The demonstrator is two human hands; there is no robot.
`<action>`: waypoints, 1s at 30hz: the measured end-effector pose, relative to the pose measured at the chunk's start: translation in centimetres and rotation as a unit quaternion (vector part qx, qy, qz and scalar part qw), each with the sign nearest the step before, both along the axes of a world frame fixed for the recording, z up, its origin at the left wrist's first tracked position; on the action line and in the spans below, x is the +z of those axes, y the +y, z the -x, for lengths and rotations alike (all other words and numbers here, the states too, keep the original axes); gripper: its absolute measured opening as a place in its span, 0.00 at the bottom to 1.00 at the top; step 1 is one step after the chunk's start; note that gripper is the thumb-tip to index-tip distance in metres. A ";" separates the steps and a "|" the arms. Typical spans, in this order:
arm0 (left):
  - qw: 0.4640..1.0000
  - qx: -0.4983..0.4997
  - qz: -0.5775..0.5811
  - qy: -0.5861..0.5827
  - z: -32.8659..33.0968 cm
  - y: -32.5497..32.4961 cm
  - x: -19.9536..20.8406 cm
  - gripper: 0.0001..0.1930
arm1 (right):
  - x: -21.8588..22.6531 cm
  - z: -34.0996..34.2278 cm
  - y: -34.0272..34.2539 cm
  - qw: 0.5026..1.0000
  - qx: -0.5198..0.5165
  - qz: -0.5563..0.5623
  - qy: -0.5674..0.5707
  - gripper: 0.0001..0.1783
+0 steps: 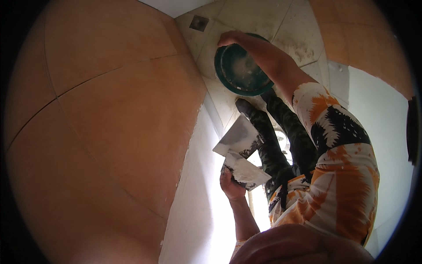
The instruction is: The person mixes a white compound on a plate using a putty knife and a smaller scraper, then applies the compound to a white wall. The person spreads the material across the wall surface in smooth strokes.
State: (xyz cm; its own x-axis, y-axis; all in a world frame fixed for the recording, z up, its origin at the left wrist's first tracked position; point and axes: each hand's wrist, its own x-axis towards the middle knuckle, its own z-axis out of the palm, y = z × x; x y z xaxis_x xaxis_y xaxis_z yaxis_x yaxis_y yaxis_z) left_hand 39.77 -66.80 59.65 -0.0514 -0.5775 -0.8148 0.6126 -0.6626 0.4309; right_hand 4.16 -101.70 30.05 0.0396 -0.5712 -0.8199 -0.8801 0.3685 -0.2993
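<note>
My left hand is closed around the handle end of two wide metal putty knives. The nearer putty knife bears a thick smear of white paste, and the farther putty knife fans out beyond it with a thin, dirty coat on its blade. With my arm stretched far forward, my right hand grips the rim of a round, dark green bucket. The bucket stands near my feet, with whitish residue inside. My forearm covers part of its right side.
An orange-brown tiled wall rises on the left, with a white wall strip nearer me. A square floor drain lies in the stained tile floor beyond the bucket. A pale wall stands to the right.
</note>
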 end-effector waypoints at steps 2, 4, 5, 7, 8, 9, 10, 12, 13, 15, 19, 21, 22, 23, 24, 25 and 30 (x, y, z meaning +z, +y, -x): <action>0.999 0.002 0.018 0.031 -0.8 0.6 -1.1 0.24 | 1.6 0.5 1.0 0.953 -0.148 -0.015 -0.263 0.44; 0.999 -0.004 0.028 0.026 -0.2 0.1 0.1 0.23 | 7.0 2.3 3.2 0.820 -0.282 -0.013 -0.497 0.45; 0.999 -0.015 0.037 0.026 0.3 -0.3 0.7 0.23 | 9.7 3.8 5.1 0.723 -0.340 -0.002 -0.601 0.46; 0.999 -0.013 0.040 0.024 -0.3 0.8 1.4 0.24 | 16.1 2.1 6.9 0.571 -0.364 -0.025 -0.736 0.43; 0.998 -0.022 0.049 0.022 -0.3 1.0 2.0 0.25 | 19.4 2.4 8.5 0.517 -0.358 -0.030 -0.777 0.39; 0.998 -0.032 0.046 0.011 0.1 0.9 2.6 0.24 | 22.0 3.1 10.8 0.553 -0.393 0.065 -0.732 0.36; 0.997 -0.055 0.049 0.001 0.9 0.2 3.4 0.24 | 23.7 4.9 13.5 0.571 -0.430 0.174 -0.677 0.34; 0.996 -0.065 0.061 -0.013 1.3 -0.5 6.3 0.24 | 24.5 5.3 17.5 0.518 -0.508 0.262 -0.636 0.12; 0.995 0.000 0.070 -0.065 0.1 1.2 9.6 0.25 | 25.0 0.6 16.3 0.564 -0.502 0.191 -0.627 0.04; 0.984 -0.039 0.136 0.108 2.3 0.4 13.4 0.25 | 23.4 6.8 24.0 0.489 -0.531 0.272 -0.636 0.06; 0.985 -0.043 0.156 0.062 4.4 0.7 16.3 0.24 | 29.4 9.4 33.8 0.527 -0.676 0.208 -0.471 0.07; 0.982 -0.040 0.174 0.057 4.8 1.1 16.6 0.23 | 33.2 9.7 36.5 0.553 -0.691 0.227 -0.406 0.08; 0.981 -0.041 0.177 0.061 4.6 1.2 16.3 0.23 | 35.0 9.8 38.2 0.567 -0.699 0.235 -0.367 0.08; 0.981 -0.032 0.182 0.052 3.5 1.2 16.6 0.23 | 36.9 8.6 38.7 0.565 -0.689 0.258 -0.373 0.08; 0.980 -0.030 0.196 0.028 2.2 1.2 16.9 0.23 | 37.2 7.7 39.1 0.564 -0.678 0.279 -0.381 0.08; 0.980 -0.051 0.183 0.053 3.0 0.7 17.8 0.23 | 38.3 9.5 41.4 0.549 -0.677 0.328 -0.365 0.09; 0.969 -0.060 0.219 0.094 4.3 0.4 19.5 0.23 | 40.2 9.5 43.1 0.605 -0.604 0.481 -0.192 0.09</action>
